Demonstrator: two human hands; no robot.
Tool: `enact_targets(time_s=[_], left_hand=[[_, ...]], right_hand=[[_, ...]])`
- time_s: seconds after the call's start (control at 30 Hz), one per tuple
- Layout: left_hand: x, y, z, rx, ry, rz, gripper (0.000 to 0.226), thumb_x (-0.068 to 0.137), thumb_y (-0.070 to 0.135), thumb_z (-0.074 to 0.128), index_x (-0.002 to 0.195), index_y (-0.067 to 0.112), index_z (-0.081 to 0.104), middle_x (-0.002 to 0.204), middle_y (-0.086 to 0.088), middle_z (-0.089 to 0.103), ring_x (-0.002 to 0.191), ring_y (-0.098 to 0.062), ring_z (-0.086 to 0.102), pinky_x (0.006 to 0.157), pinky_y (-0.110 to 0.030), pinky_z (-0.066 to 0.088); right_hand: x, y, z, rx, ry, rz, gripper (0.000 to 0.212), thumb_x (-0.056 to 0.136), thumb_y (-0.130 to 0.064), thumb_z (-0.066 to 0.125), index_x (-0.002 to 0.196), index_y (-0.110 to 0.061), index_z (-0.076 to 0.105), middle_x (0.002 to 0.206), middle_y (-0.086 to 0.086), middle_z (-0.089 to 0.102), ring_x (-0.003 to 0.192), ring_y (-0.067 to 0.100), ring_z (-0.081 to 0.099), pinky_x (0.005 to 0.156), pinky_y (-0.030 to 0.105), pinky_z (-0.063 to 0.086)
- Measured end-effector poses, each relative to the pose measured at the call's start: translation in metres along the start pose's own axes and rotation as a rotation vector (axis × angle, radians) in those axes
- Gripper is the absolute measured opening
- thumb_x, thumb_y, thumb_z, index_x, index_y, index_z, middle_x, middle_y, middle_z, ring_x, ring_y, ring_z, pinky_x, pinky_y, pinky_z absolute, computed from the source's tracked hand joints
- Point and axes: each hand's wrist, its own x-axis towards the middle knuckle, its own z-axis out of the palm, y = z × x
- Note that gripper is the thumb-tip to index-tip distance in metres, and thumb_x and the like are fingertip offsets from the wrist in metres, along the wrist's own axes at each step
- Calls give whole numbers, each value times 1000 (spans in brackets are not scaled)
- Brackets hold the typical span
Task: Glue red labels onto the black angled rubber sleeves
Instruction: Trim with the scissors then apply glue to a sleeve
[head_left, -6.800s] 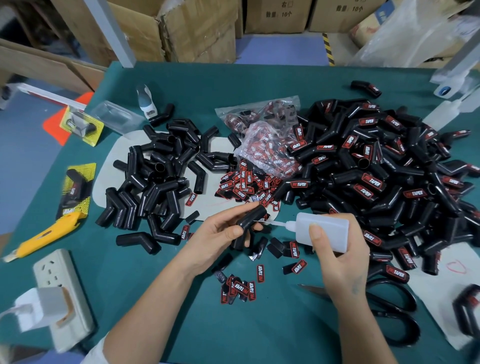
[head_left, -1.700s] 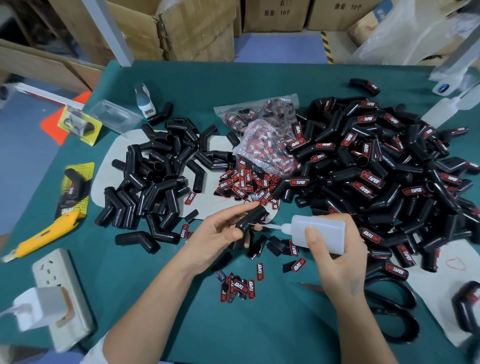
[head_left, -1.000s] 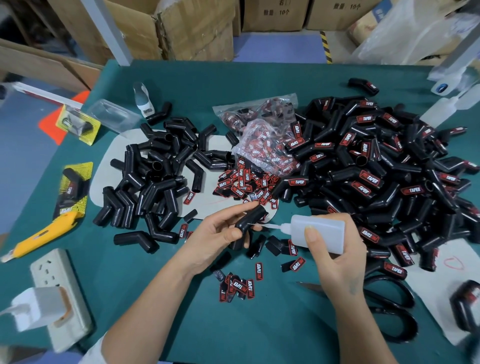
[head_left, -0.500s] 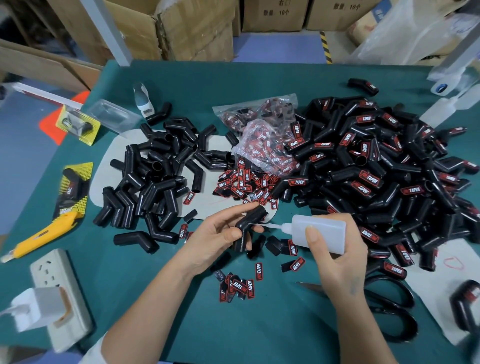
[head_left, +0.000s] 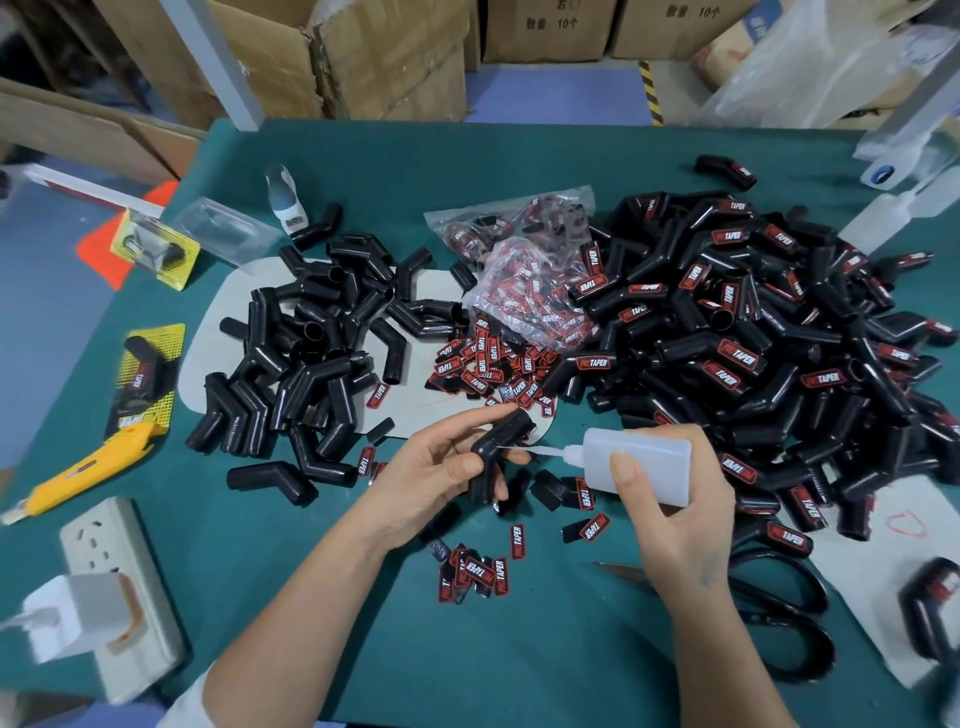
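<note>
Your left hand (head_left: 431, 475) still grips the angled rubber sleeve (head_left: 496, 449), and your right hand (head_left: 670, 499) still grips the glue bottle (head_left: 636, 464), nozzle unmoved at your left fingertips.

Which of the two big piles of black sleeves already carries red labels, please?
The right-hand pile: its sleeves show red labels, while the left-hand pile is plain black.

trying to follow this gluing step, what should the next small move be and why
Probably set the glue bottle down and pick a loose red label to press on. The right hand holds the bottle's nozzle against the black sleeve that the left hand grips, and that sleeve shows no label yet.
</note>
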Motion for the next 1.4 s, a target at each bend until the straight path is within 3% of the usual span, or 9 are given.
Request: enact_targets(time_s=[1.4], left_hand=[[0,-1,-4,-12,-18,-2,67,86,40,83,146,21,62,119,-19,74,80,-24,71,81,-34,59]], right_hand=[[1,5,-4,-7,65,19,8,90,-48,65,96,-51,60,92,-22,68,77,-1,65,60,7,45]])
